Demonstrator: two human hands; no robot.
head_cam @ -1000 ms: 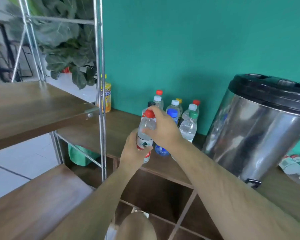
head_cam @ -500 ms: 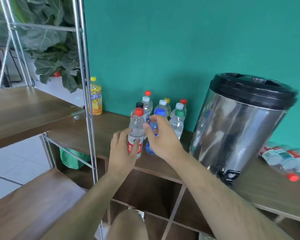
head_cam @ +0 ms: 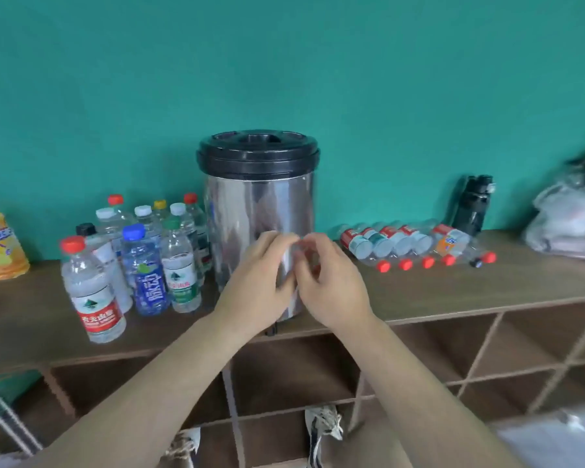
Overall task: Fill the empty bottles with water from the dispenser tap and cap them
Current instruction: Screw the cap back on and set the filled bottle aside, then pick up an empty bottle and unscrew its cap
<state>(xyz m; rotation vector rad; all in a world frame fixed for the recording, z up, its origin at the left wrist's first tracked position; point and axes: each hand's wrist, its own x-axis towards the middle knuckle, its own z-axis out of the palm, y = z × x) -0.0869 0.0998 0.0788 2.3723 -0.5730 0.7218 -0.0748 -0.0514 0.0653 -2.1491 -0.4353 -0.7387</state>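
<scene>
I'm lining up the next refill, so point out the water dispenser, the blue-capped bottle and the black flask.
water dispenser [head_cam: 247, 211], head view, on its steel side.
blue-capped bottle [head_cam: 147, 282], head view, on its blue label.
black flask [head_cam: 471, 207], head view, on its body.

Shiny steel water dispenser [head_cam: 257, 211] with black lid stands on the wooden surface [head_cam: 453, 292]. Capped clear plastic bottles [head_cam: 149, 258] stand clustered at its left; a row of clear bottles [head_cam: 406, 243] lies sideways at its right.
</scene>
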